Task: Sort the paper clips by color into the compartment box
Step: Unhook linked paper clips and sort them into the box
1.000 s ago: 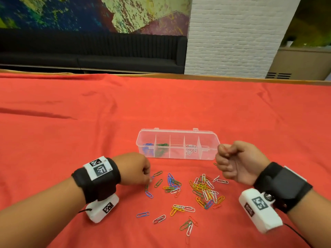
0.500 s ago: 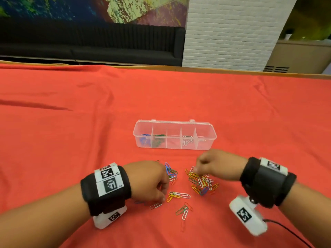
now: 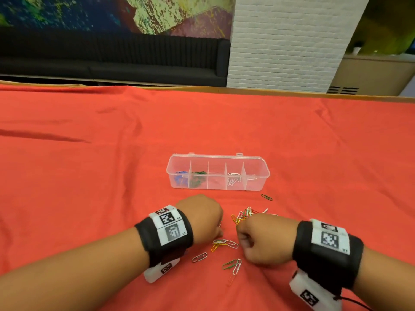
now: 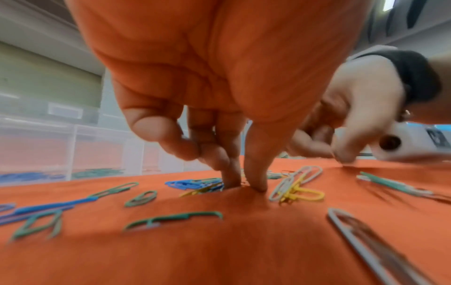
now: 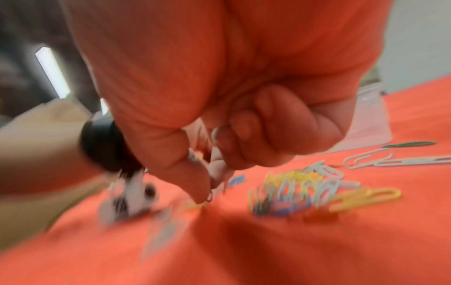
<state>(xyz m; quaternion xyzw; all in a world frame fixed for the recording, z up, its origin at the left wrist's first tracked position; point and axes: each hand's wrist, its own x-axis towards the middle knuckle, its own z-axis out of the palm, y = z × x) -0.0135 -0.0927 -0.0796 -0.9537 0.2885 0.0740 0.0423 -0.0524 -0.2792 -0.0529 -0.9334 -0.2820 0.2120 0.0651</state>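
Fingers point(image 4: 229, 173) of left hand point(image 3: 203, 217) pressed tip-down on cloth beside blue clip; right hand point(image 3: 261, 237) curled, pinch contents blurred, cannot tell. Paper clips point(image 3: 243, 215): light, thin, springy wire, prone to tangle; pinch single loop end. Scattered on red tabletop point(image 3: 112, 176), near compartment box point(image 3: 217, 172). Stray green clip point(image 3: 266, 197) apart.

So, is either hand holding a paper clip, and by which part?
Left hand: nothing held; its fingertips press the red cloth. Right hand: thumb and forefinger may pinch something small, too blurred to name.
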